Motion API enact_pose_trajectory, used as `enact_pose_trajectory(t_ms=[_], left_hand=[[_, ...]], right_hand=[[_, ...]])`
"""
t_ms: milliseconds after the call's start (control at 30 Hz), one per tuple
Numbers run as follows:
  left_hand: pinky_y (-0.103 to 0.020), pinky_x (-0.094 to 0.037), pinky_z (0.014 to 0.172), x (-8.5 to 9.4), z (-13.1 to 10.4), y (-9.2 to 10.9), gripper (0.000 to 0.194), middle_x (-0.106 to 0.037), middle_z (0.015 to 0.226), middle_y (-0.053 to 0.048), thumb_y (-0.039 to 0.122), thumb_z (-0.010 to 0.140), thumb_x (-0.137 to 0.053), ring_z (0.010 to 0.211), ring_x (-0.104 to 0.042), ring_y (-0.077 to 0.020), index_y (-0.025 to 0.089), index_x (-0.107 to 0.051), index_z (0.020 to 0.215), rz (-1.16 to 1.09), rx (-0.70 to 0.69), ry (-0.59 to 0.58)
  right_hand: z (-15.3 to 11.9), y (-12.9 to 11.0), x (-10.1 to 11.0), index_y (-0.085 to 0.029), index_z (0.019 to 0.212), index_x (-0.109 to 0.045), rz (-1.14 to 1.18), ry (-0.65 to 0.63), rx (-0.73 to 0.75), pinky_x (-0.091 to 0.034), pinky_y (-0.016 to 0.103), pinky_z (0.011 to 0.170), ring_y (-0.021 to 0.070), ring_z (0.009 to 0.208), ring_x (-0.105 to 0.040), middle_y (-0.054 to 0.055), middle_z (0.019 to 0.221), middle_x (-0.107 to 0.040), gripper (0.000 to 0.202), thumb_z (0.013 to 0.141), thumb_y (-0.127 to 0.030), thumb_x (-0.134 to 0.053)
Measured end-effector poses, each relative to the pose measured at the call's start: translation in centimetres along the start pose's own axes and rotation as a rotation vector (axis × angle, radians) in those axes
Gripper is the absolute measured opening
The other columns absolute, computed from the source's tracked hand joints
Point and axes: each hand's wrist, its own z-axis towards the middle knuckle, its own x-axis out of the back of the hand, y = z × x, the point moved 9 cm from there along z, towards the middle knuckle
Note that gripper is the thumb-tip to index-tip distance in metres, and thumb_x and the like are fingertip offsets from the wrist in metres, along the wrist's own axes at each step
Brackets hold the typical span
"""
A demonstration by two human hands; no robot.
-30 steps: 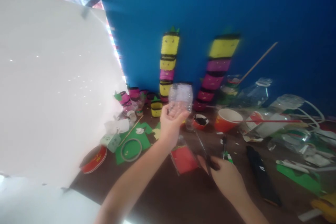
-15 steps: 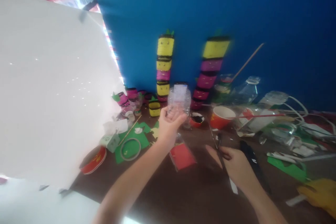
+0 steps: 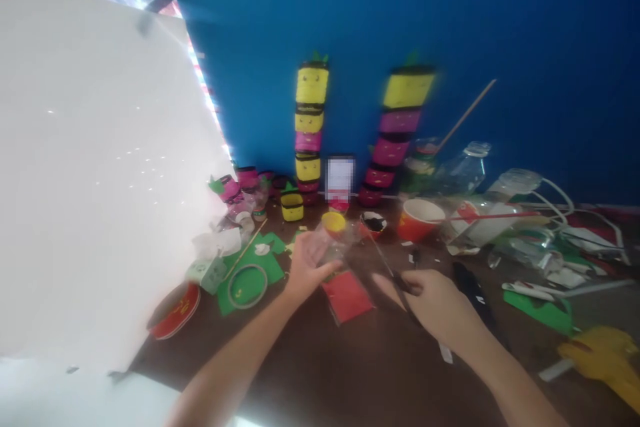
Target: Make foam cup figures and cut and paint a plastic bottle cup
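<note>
My left hand (image 3: 309,267) is wrapped round a clear plastic piece (image 3: 336,248), blurred, in front of a small yellow-lined cup (image 3: 333,222). In my right hand (image 3: 425,293) is a dark, thin tool that looks like scissors (image 3: 395,277), pointing up and left toward a small red cup with dark contents (image 3: 373,223). On the brown table (image 3: 320,360), a red packet (image 3: 349,296) lies between and below my hands.
Two stacks of yellow and pink containers (image 3: 309,123) (image 3: 395,147) stand at the blue wall. Clear bottles (image 3: 470,170) and a red paper cup (image 3: 419,221) are to the right. Green sheets (image 3: 267,260), a tape roll (image 3: 247,287) and a red bowl (image 3: 175,310) lie left.
My left hand has lowered with the clear plastic piece, uncovering a phone-like screen behind it. My right hand has moved slightly left and up with the dark tool.
</note>
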Motion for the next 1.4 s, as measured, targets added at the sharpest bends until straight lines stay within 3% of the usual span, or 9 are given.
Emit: enact_pose_trajectory(t_ms=[133,367,533,733,867,1000,1400], left_hand=[[-0.04,-0.033,0.107,-0.3,-0.4,0.5,0.062,-0.052,0.114,-0.004,0.018,0.058,-0.079,0.119,-0.049,-0.0199,0.023,-0.039,0.105,0.128,-0.097,-0.041],[-0.043,-0.034,0.107,0.1,-0.4,-0.1,0.063,-0.052,0.117,-0.005,0.021,0.059,-0.079,0.119,-0.049,-0.0224,0.023,-0.041,0.109,0.127,-0.07,-0.035],[-0.044,-0.036,0.105,-0.1,-0.2,-1.0,0.062,-0.054,0.12,-0.006,0.018,0.058,-0.079,0.118,-0.05,-0.0222,0.024,-0.044,0.108,0.055,-0.002,-0.089],[-0.045,-0.04,0.101,-0.7,-0.5,-1.3,0.061,-0.056,0.116,-0.006,0.016,0.056,-0.08,0.11,-0.056,-0.0221,0.023,-0.048,0.107,-0.004,0.058,-0.166],[-0.046,-0.04,0.101,-1.2,-0.8,-1.4,0.064,-0.058,0.116,-0.006,0.016,0.054,-0.081,0.11,-0.056,-0.0235,0.023,-0.05,0.109,-0.054,0.108,-0.208],[-0.049,-0.041,0.1,-1.1,-1.0,-1.8,0.068,-0.062,0.109,-0.006,0.02,0.05,-0.084,0.106,-0.059,-0.0253,0.022,-0.053,0.11,-0.055,0.171,-0.19],[-0.05,-0.044,0.095,-0.8,-1.1,-3.0,0.068,-0.065,0.109,-0.009,0.017,0.053,-0.082,0.1,-0.062,-0.0272,0.02,-0.055,0.116,-0.031,0.267,-0.243]], right_hand=[[0.2,-0.6,-1.1,-0.023,0.056,-0.06,-0.104,-0.144,-0.111,-0.036,0.027,0.049,0.0217,0.055,-0.061,0.005,0.061,-0.065,0.042,0.076,-0.057,-0.046],[0.9,-0.3,-1.5,-0.025,0.058,-0.058,-0.212,-0.098,-0.109,-0.035,0.03,0.051,0.0251,0.058,-0.062,0.006,0.063,-0.067,0.043,0.08,-0.056,-0.039],[0.9,-0.4,-1.2,-0.022,0.054,-0.047,-0.117,-0.055,0.114,-0.034,0.026,0.05,0.0164,0.049,-0.054,0.0,0.052,-0.059,0.039,0.078,-0.053,-0.049],[0.8,-1.7,0.8,-0.023,0.056,-0.048,-0.381,0.107,0.417,-0.035,0.028,0.052,0.0197,0.056,-0.055,0.003,0.056,-0.057,0.036,0.074,-0.053,-0.054],[1.1,-2.0,1.8,-0.022,0.065,-0.057,-0.462,0.13,0.47,-0.038,0.032,0.058,0.0229,0.063,-0.058,0.005,0.063,-0.061,0.031,0.073,-0.052,-0.054],[1.1,-2.7,2.1,-0.022,0.063,-0.056,-0.512,0.094,0.53,-0.037,0.033,0.061,0.0236,0.066,-0.057,0.005,0.064,-0.063,0.029,0.074,-0.049,-0.054],[1.7,-2.0,1.2,-0.019,0.064,-0.061,-0.498,-0.119,0.502,-0.037,0.035,0.063,0.0264,0.067,-0.059,0.01,0.065,-0.063,0.038,0.076,-0.054,-0.053]])
